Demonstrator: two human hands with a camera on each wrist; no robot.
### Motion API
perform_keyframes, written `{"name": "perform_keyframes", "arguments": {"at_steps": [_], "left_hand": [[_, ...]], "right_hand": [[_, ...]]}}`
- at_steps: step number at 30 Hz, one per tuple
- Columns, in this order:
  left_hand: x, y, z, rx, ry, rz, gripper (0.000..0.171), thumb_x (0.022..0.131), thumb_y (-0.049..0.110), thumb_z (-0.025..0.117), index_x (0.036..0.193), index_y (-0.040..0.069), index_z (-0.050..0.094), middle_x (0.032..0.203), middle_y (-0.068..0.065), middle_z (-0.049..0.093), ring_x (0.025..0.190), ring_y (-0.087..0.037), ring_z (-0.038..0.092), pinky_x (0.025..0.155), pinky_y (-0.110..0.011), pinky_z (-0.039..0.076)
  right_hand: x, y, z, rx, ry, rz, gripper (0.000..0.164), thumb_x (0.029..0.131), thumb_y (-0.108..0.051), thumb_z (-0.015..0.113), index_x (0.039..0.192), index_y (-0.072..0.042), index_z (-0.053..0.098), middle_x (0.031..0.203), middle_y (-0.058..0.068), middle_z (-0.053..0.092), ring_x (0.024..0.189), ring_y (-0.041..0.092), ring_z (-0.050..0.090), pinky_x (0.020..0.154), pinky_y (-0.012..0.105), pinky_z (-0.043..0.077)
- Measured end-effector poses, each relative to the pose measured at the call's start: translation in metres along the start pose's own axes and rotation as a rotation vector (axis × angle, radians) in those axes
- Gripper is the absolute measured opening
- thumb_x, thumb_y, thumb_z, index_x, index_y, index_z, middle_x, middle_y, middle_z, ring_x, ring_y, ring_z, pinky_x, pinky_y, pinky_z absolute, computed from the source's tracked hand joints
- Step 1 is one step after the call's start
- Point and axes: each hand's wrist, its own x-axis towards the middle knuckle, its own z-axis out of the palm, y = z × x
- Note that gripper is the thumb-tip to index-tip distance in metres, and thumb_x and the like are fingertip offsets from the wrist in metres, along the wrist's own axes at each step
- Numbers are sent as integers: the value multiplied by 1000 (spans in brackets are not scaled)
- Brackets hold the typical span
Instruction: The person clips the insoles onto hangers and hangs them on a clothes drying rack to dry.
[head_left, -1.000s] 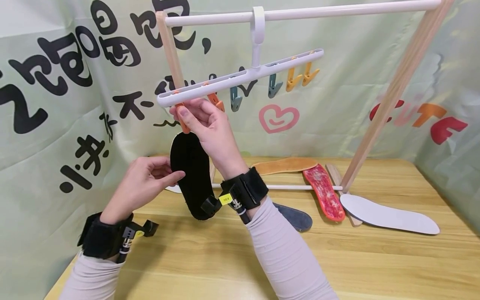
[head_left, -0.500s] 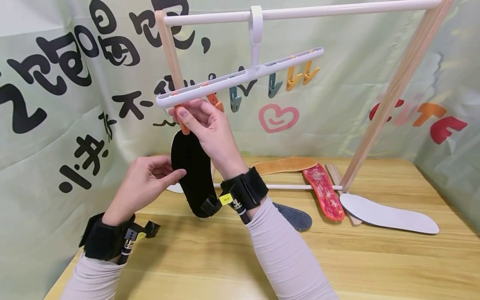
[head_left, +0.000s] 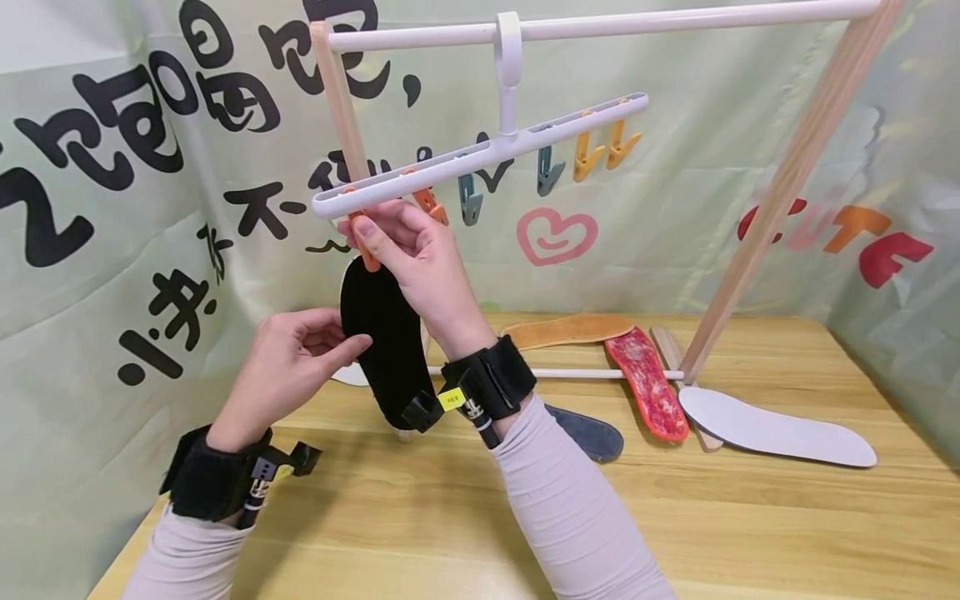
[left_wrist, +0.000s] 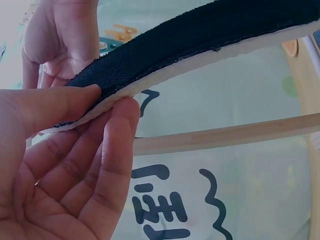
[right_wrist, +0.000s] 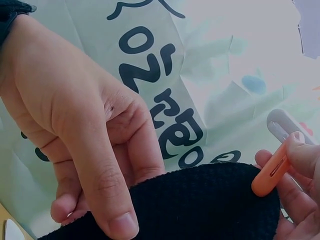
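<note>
Insoles lie scattered across the wood-grained table [head_left: 720, 533] before you: a tan insole [head_left: 566, 332] between 12 and 1 o'clock, meeting a mottled red insole [head_left: 648, 387] at 1, and nearer you, a partly hidden dark blue insole [head_left: 588, 435]. At your 2 o'clock, a white insole [head_left: 783, 429] stretches from the stand's wooden foot [head_left: 708, 442]; at 11, a mostly hidden white piece [head_left: 348, 377] rests.

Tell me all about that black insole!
The black insole is long and round-ended, its dark face fabric-like, with a pale layer along its edge. It's held nearly upright below the white clip hanger. The left hand pinches its side; the leftmost orange clip, in the right hand, overlaps its top end.
</note>
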Motion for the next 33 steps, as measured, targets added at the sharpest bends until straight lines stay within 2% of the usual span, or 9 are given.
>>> {"name": "perform_keyframes", "arguments": {"at_steps": [7, 16, 26, 33], "left_hand": [[0, 1, 1, 8, 29, 13, 9, 96, 24, 84, 93, 16, 81, 80, -1, 78, 66, -6, 71, 58, -19, 52], [-1, 0, 2, 21, 51, 34, 10, 95, 25, 85, 88, 19, 80, 78, 2, 77, 65, -2, 70, 57, -18, 51], [-1, -2, 1, 3, 48, 35, 10, 95, 22, 85, 88, 18, 79, 78, 1, 76, 65, -7, 70, 57, -18, 51], [1, -3, 4, -13, 33, 20, 10, 95, 25, 85, 91, 18, 80, 80, 1, 77, 67, -5, 70, 57, -19, 51]], "right_hand": [[-1, -1, -1, -19, 2, 11, 28, 107, -10, 66, 133, 1, 66, 129, 22, 76, 117, 24, 78, 106, 34, 59], [-1, -1, -1, -25, 2, 5, 28, 107, -9, 66, 132, 3, 66, 128, 25, 75, 120, 35, 76, 107, 34, 58], [-2, 1, -2, -61, -7, 0, 29, 106, -13, 68, 133, -2, 68, 123, 20, 78, 109, 19, 79, 103, 32, 59], [-4, 3, -7, -75, -4, 28, 31, 107, -15, 69, 136, -4, 67, 125, 17, 79, 110, 18, 79, 103, 32, 59]]}}
